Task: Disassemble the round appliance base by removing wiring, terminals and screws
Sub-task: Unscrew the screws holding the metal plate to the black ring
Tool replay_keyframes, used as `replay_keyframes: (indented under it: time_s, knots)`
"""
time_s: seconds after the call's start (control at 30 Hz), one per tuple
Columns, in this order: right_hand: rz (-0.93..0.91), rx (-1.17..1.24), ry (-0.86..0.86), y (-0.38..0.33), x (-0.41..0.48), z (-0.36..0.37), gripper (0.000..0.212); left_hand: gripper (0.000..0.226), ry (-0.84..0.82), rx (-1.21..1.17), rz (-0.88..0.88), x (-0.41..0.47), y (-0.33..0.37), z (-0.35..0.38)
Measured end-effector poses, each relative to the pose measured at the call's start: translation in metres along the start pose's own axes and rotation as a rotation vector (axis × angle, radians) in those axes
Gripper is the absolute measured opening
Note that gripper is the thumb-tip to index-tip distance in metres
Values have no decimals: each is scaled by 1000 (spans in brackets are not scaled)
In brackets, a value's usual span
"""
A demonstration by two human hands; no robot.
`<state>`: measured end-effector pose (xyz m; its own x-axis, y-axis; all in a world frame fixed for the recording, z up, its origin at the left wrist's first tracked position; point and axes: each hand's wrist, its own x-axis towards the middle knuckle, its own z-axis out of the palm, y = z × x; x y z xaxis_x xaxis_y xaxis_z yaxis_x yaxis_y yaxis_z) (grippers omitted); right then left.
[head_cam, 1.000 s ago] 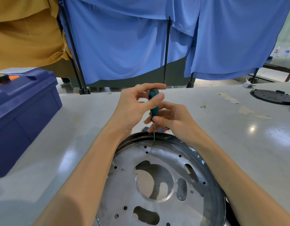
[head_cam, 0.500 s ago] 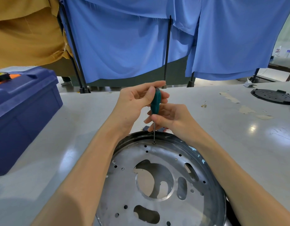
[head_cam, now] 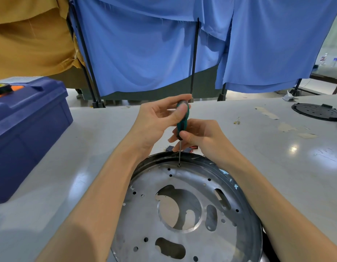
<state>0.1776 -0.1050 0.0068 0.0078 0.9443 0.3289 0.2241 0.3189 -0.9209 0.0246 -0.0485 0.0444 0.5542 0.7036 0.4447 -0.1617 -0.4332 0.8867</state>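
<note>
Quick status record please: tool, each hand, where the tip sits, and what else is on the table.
tool: green-handled screwdriver, upright
left hand: pinches top of handle
right hand: grips handle's lower end
tip: on the round base near its far edge; screw too small to tell
elsewhere: blue toolbox at left; black round cover far right

Workshop: toolbox, scuffed worktable (curtain partitions behind).
</note>
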Motion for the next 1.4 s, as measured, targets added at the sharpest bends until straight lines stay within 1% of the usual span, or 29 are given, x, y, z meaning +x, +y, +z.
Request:
replay_keyframes:
  time_s: [0.07, 0.2, 0.27, 0.33, 0.4, 0.5, 0.63, 0.7, 0.8, 0.87, 0.93, 1.03, 1.13, 1.2, 1.27, 1.33, 1.4]
  knots:
    - [-6, 3, -4, -1, 0, 1, 11, 26, -12, -32, 7, 0, 0, 0]
    - [-3, -49, -17, -1, 0, 3, 15, 24, 37, 80, 57, 0, 0, 0]
    - [1, -42, -21, 0, 0, 2, 9, 25, 22, 24, 24, 1, -1, 0]
    - [-5, -23, -12, -1, -1, 1, 8, 25, -9, -56, 1, 0, -1, 0]
    - [-19, -22, -3, -2, -1, 2, 10, 25, -10, -26, 25, 0, 0, -1]
    - [-23, -70, -4, -1, 0, 3, 17, 32, 11, 73, 39, 0, 1, -1]
    - [-21, -58, 12, -1, -1, 1, 12, 26, -19, -52, -9, -1, 0, -1]
    - [-25, -44, 17, -1, -1, 2, 17, 24, 20, 6, 25, 0, 0, -1]
    - [-6, -43, 11, 0, 0, 2, 16, 35, 73, 132, 33, 0, 0, -1]
    - [-2, -43, 24, 0, 0, 1, 13, 46, 75, 105, 2, 1, -2, -2]
    - [-3, -33, 60, 1, -1, -2, 14, 56, 71, 78, -21, 1, -3, -3]
    - [-28, 43, 145, -2, 0, -4, 12, 63, 45, 180, -44, 1, -5, -4]
    - [-88, 128, 306, -7, 1, -7, 8, 55, 54, 303, -95, 1, -6, -3]
    - [-136, 126, 418, -11, 2, -13, 6, 41, 48, 425, -121, 2, -7, -4]
    - [-160, 65, 500, -12, 2, -21, 6, 26, 1, 556, -142, 2, -8, -4]
    - [-128, -51, 521, -11, 3, -27, 8, 19, -88, 658, -167, 0, -7, -2]
    - [-47, -176, 458, -6, 3, -28, 10, 15, -212, 736, -211, -2, -8, 0]
